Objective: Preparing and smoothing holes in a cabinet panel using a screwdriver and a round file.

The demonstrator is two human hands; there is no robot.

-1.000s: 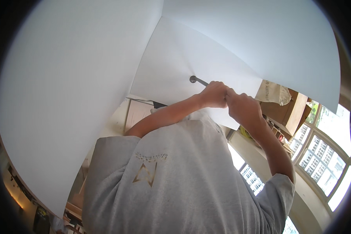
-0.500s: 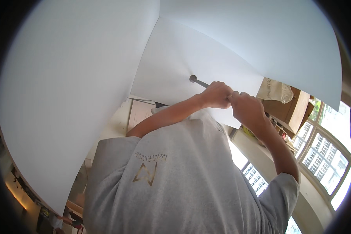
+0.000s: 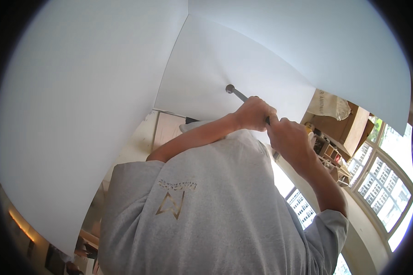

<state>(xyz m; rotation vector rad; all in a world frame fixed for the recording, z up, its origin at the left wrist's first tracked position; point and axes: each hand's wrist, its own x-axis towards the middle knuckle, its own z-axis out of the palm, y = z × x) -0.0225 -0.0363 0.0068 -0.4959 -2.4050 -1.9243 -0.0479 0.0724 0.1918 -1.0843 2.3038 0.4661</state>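
A dark, slim rod (image 3: 239, 95) with a round end slants across the white panel in front of me. Its round end appears to rest against that panel (image 3: 202, 59). My left hand (image 3: 254, 113) is wrapped round the rod's middle. Just below and to the right, my right hand (image 3: 289, 137) is closed round the lower part, where a short black piece shows between the two hands. The rod's far lower end is hidden in my right fist, and its exact kind cannot be made out.
Large white panels stand to the left (image 3: 73, 114) and upper right (image 3: 335, 41), meeting the middle one at corners. Beyond the right panel are a wooden box (image 3: 353, 128), a beige cloth bag (image 3: 328, 105) and a window (image 3: 383, 188). Shelf clutter lies near my right forearm.
My right hand has shifted slightly left, and the gap between the hands now shows the black piece. The view has tilted a little. The rod's end stays at about the same spot on the panel.
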